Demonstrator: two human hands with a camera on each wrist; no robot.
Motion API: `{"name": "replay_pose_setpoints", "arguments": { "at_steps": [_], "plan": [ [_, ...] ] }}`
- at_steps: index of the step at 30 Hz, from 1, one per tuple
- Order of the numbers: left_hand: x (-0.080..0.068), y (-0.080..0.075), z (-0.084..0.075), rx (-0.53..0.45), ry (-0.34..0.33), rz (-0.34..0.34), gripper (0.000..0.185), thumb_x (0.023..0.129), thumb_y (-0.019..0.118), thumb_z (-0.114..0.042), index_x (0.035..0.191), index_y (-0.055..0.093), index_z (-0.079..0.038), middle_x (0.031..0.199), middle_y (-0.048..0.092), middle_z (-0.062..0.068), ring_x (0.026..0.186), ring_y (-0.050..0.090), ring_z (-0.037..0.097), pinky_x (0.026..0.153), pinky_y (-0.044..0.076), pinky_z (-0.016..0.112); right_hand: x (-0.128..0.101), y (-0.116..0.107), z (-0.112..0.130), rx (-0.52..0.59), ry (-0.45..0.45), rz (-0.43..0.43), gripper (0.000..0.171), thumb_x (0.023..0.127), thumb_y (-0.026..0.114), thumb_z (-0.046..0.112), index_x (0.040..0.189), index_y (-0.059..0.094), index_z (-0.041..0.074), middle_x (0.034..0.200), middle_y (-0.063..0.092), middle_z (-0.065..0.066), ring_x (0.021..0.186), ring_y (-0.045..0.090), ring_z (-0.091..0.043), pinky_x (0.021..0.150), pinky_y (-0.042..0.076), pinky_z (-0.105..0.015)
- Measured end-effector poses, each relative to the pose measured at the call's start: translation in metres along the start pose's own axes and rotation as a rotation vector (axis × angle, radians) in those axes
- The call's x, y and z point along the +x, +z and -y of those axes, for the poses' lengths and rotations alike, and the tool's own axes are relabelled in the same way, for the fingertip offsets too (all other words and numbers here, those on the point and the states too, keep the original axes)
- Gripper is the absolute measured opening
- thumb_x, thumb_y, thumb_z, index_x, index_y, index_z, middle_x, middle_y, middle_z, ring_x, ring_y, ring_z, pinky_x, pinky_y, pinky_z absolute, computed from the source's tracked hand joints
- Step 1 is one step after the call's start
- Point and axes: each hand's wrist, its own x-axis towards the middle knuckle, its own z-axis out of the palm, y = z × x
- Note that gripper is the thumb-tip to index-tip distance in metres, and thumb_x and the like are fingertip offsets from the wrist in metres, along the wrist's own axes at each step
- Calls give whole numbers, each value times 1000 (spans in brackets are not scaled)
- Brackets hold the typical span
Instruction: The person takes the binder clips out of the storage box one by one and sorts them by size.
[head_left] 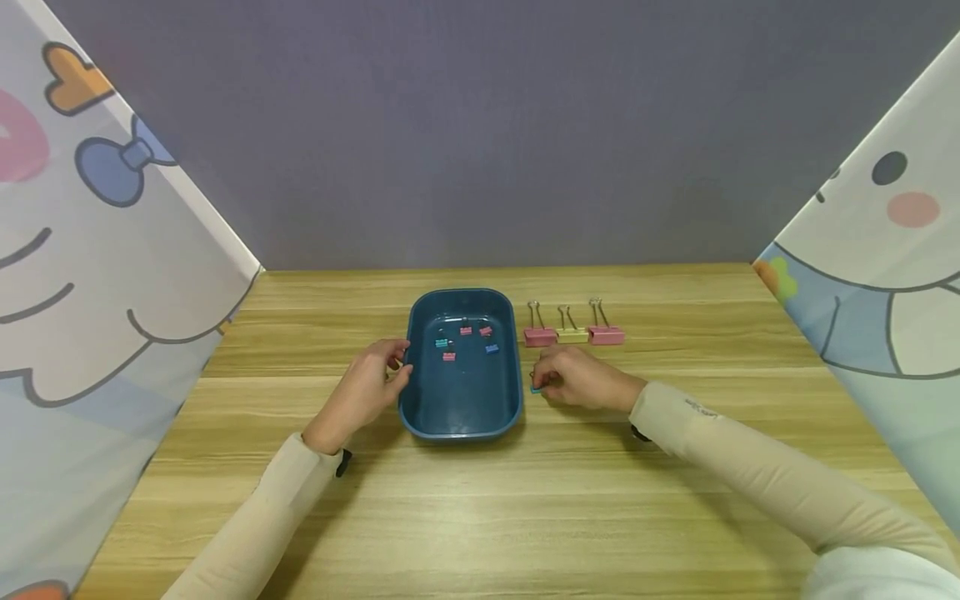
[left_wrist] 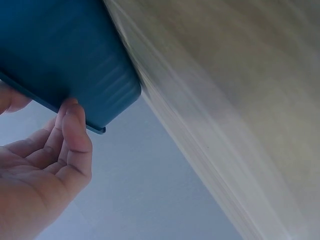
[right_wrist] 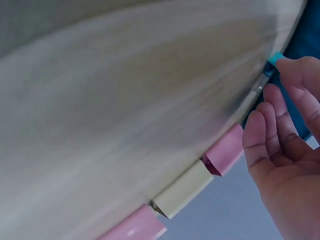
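Note:
A dark blue rectangular tray [head_left: 461,408] sits on the table with several small binder clips inside, among them a teal clip [head_left: 441,342], a blue clip [head_left: 492,349] and a pink clip [head_left: 448,357]. My left hand [head_left: 369,377] is at the tray's left side, fingertips and thumb spread along its rim, as the left wrist view also shows. Beyond the tray's right wall, my right hand [head_left: 579,377] pinches a small teal binder clip [right_wrist: 275,59] close over the tabletop. Its metal handle shows near the fingertips in the right wrist view.
Behind my right hand stand three larger binder clips in a row: a pink one [head_left: 540,337], a pale yellow one [head_left: 572,335] and another pink one [head_left: 606,335], handles up. The wooden table [head_left: 480,508] ends at a grey panel [head_left: 480,142] at the back.

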Motion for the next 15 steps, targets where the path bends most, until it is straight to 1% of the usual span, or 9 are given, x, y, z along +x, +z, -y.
{"name": "replay_pose_setpoints", "arguments": {
  "at_steps": [3,6,7,10,13,14,15],
  "plan": [
    [0,0,0,3,5,-3,37,88,64,-6,121,56,8,98,58,13,86,57,24,66,50,32,1,-6,4,-10,23,-1,13,76,74,0,86,70,8,86,59,2,83,56,-12,73,49,-25],
    [-1,0,0,3,8,-2,37,88,64,-6,121,56,8,98,58,14,86,57,24,66,50,32,2,-13,8,-34,21,-25,12,77,73,0,86,70,7,88,60,3,87,56,-13,78,49,-29],
    [-1,0,0,3,8,-1,37,88,64,-6,122,56,8,99,58,14,86,57,24,66,50,32,2,-15,8,-42,21,-36,12,77,73,0,86,70,7,88,61,3,87,56,-14,83,49,-32],
    [-1,0,0,1,8,1,37,88,64,-7,122,56,8,99,58,15,86,57,24,66,50,32,3,-21,11,-47,21,-64,13,77,74,1,88,70,6,90,61,2,87,58,-16,83,49,-35],
    [-1,0,0,0,8,1,37,88,64,-7,122,56,8,99,58,15,86,57,24,66,50,32,4,-25,13,-40,24,-86,15,77,75,1,90,70,5,92,61,0,86,58,-20,80,50,-35],
    [-1,0,0,0,8,0,37,88,64,-7,122,56,8,99,58,15,86,57,24,66,50,32,4,-26,14,-41,22,-90,15,77,75,1,91,70,5,94,61,-1,87,58,-20,76,50,-34],
    [-1,0,0,1,8,-1,37,88,64,-7,122,56,8,99,58,14,86,57,24,66,50,32,5,-27,15,-48,18,-93,15,78,75,2,91,70,5,95,62,-2,88,58,-21,78,49,-34]
  ]
}}
